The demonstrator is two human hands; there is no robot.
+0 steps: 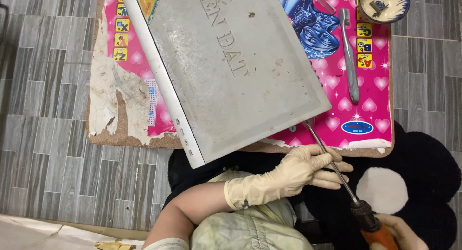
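A flat grey metal device case [231, 62] with a white front strip lies tilted on a low pink tabletop [365, 105]. A long screwdriver [332, 165] reaches from the lower right, its tip at the case's near right corner. My left hand [298, 172], in a cream rubber glove, pinches the metal shaft midway. My right hand [402, 234] grips the black and orange handle at the bottom right edge and is partly cut off by the frame.
A grey toothbrush [350, 52] lies on the pink top right of the case. A patterned bowl [383, 4] with small parts stands at the far right corner. The tabletop's left edge [113, 105] is peeled. A black flower-shaped rug [423, 168] covers grey floor tiles.
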